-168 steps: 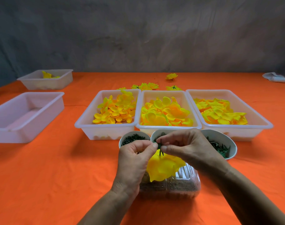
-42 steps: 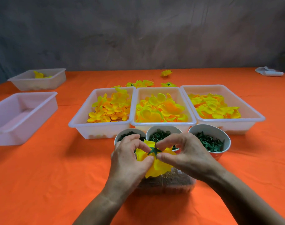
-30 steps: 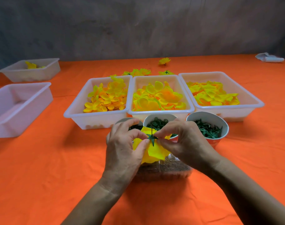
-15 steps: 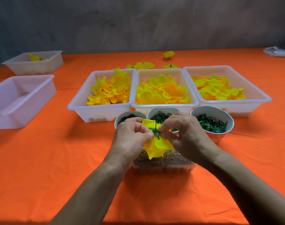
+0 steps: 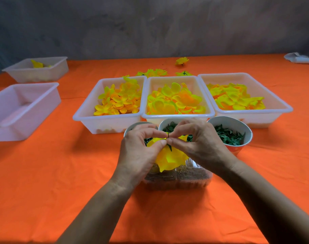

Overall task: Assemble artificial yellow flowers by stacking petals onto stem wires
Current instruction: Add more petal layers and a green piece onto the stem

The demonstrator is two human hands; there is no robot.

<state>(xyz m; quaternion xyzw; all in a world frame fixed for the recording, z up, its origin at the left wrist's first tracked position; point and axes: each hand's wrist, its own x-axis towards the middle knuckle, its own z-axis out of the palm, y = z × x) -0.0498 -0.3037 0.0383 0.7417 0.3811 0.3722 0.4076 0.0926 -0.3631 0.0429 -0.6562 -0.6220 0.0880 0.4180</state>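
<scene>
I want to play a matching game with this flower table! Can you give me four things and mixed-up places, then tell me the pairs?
Things:
1. yellow flower
2. bowl of green leaves
3. empty white tray
4. white cloth

Places:
A. far right corner of the table
B. between both hands
C. left side of the table
D. just right of the hands

Pairs: 1-B, 2-D, 3-C, 4-A

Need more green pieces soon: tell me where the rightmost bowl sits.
In the head view, the rightmost bowl sits right of centre on the orange cloth, against the right tray's front wall, beside the right hand.
</scene>
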